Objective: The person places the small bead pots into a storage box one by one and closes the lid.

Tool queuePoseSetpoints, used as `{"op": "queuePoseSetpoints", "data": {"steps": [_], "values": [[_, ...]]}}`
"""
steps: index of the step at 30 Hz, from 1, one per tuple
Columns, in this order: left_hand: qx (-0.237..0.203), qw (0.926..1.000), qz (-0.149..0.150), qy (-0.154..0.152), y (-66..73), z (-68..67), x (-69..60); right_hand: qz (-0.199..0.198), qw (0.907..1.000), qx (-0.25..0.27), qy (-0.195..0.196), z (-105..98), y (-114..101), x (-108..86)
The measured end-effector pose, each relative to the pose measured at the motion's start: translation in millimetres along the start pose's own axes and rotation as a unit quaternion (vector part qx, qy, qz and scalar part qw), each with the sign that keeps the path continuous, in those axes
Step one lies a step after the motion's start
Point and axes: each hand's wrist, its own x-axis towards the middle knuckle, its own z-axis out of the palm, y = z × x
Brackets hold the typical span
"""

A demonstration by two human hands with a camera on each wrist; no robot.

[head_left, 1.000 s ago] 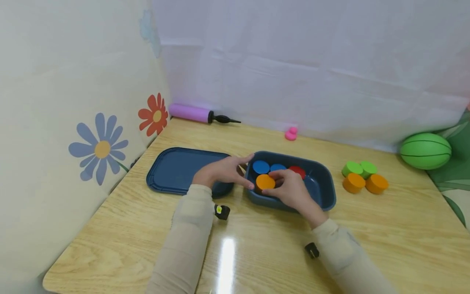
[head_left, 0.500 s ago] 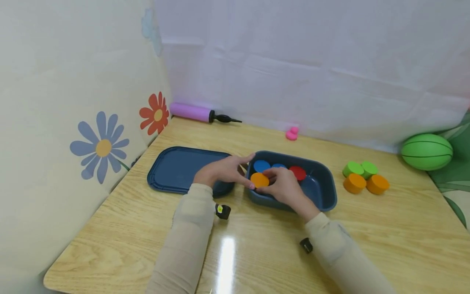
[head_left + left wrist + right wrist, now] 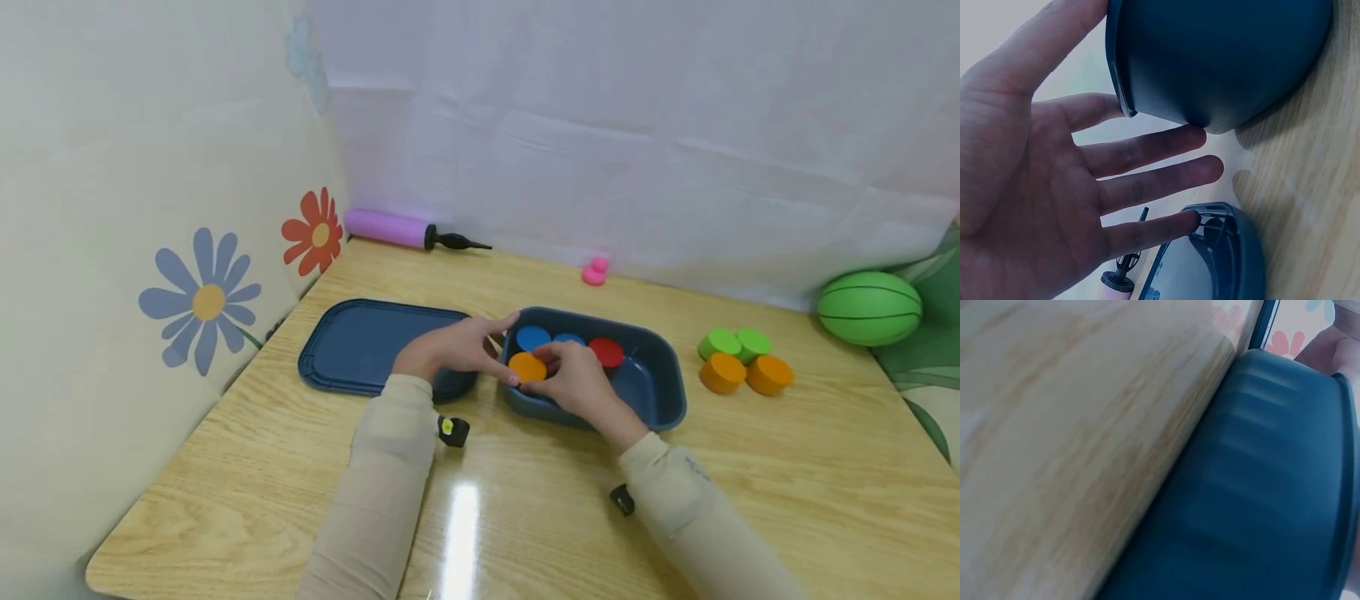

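A dark blue box (image 3: 671, 392) holds two blue round blocks (image 3: 533, 338), a red round block (image 3: 606, 352) and an orange round block (image 3: 527, 367). My right hand (image 3: 573, 379) pinches that orange block between thumb and fingers, in the box's near left corner. At the box's left end, my left hand (image 3: 465, 346) touches the rim with its thumb. Its fingers are extended along the outer end wall, as the left wrist view shows. In the right wrist view the box's outer wall (image 3: 1254, 487) hides the block and most of the right hand.
A dark blue lid (image 3: 367, 346) lies left of the box, partly under the left hand. Right of the box stand green round blocks (image 3: 720, 343) and orange ones (image 3: 770, 376). Farther back are a purple hand pump (image 3: 390, 229), a pink duck-like toy (image 3: 596, 272) and a green ball (image 3: 870, 308).
My right hand has moved slightly left with the orange block, down into the box's near left corner. The left hand has stayed at the box's end.
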Motion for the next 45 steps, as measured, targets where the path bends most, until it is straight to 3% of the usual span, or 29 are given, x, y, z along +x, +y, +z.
{"op": "queuePoseSetpoints", "data": {"steps": [10,18,27,34,45], "values": [[0.009,1.0,0.0,0.001,-0.7,-0.4,0.4,-0.005,1.0,0.002,0.007,-5.4,3.9,-5.0],[0.01,0.9999,-0.001,0.004,-0.2,-0.1,0.7,-0.015,0.9938,0.074,0.081,-32.6,25.5,-24.0],[0.005,1.0,-0.002,0.005,-1.5,1.5,1.4,0.012,0.9851,0.091,0.146,-74.8,63.0,-44.2],[0.008,1.0,-0.002,0.004,-0.7,0.7,1.5,0.042,0.9751,0.08,0.203,-102.2,103.9,-61.1],[-0.003,0.9999,-0.011,-0.002,0.3,0.2,1.0,0.132,0.9684,0.06,0.203,-130.8,166.9,-82.6]]}}
